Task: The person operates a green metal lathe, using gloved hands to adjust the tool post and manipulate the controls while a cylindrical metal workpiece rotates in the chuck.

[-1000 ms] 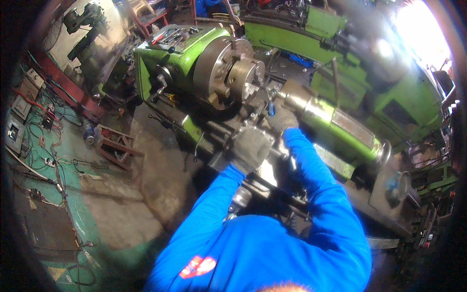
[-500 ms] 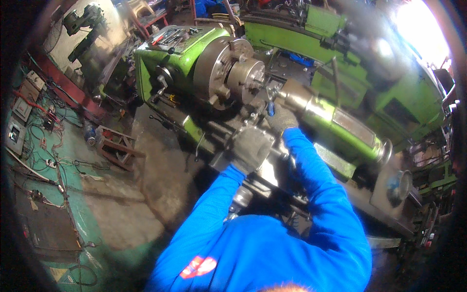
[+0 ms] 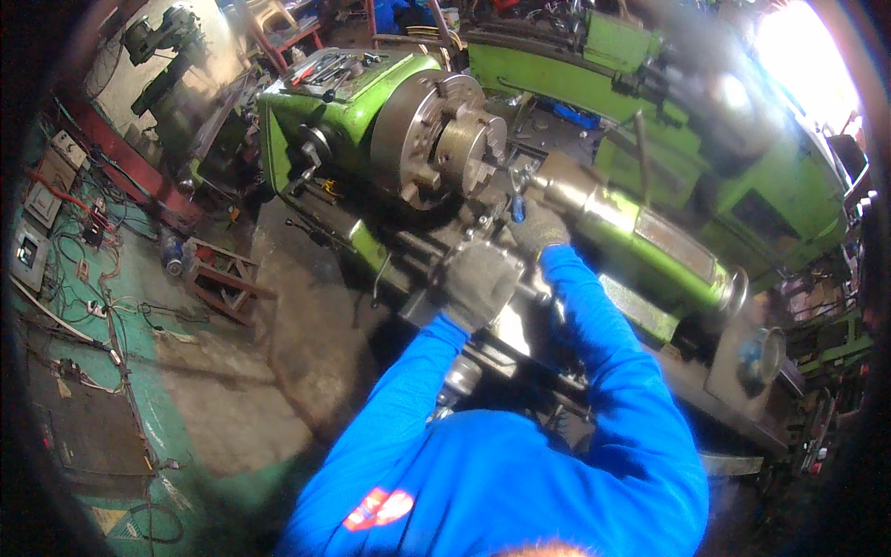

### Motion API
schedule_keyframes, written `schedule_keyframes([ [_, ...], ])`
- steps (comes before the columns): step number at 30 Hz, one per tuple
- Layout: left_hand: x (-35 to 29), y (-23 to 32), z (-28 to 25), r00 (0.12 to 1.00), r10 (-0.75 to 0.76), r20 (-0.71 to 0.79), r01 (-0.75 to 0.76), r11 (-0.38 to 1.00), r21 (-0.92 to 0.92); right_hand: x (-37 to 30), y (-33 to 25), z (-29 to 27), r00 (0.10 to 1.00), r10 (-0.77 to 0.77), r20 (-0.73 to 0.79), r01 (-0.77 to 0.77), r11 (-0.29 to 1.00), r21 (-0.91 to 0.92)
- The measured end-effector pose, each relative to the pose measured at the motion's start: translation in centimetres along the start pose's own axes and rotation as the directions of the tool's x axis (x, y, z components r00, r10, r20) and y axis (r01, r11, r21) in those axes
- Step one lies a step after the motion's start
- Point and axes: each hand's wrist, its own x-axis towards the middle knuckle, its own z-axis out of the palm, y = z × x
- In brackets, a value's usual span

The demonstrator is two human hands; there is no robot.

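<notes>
My left hand [image 3: 480,281], in a grey work glove, lies flat over the tool post area of a green lathe's carriage; its fingertips are hard to make out. My right hand [image 3: 541,228], gloved too, is closed around a blue-handled tool [image 3: 518,208]. The tool's metal end points up, beside the tailstock's nose [image 3: 563,180]; its exact kind is unclear. Left of that hand, the big lathe chuck [image 3: 394,139] grips a round metal workpiece [image 3: 458,153]. A small gap separates the workpiece's front from the tool.
Hand tools [image 3: 325,71] lie on the green headstock [image 3: 278,139]. The tailstock handwheel [image 3: 736,290] stands at right. Another green machine [image 3: 742,186] is behind. A low red-brown stand [image 3: 223,278] and cables [image 3: 93,255] occupy the floor at left.
The chuck and workpiece have turned, so their jaws sit at a different angle. Both my hands and the blue-handled tool stay nearly where they were.
</notes>
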Motion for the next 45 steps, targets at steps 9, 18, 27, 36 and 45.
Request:
schedule_keyframes([
  [9, -0.1, -0.1, 0.2, 1.0, -0.016, -0.01, 0.015, 0.999, -0.038, -0.6, -0.9, -1.2, 0.996, 0.034, 0.081, -0.032, 0.999, -0.025],
  [18, -0.8, -0.1, 0.6, 0.995, -0.044, -0.093, 0.031, 0.99, -0.136, 0.4, 0.3, -0.8, 0.999, -0.018, 0.028, 0.017, 1.0, 0.024],
  [27, -1.8, -0.8, 1.2, 0.997, -0.034, 0.072, 0.04, 0.996, -0.086, 1.2, 1.1, -0.5, 1.0, 0.016, -0.006, -0.015, 0.997, 0.077],
  [36, -1.9, -0.9, 1.5, 0.996, -0.087, -0.029, 0.082, 0.988, -0.132, 0.5, 1.3, -0.3, 0.992, -0.056, -0.115, 0.068, 0.992, 0.108],
  [45, -2.3, -0.6, 2.3, 0.99, -0.112, -0.086, 0.106, 0.992, -0.075, 0.7, 1.2, 0.0, 0.993, -0.051, -0.105, 0.067, 0.987, 0.145],
])
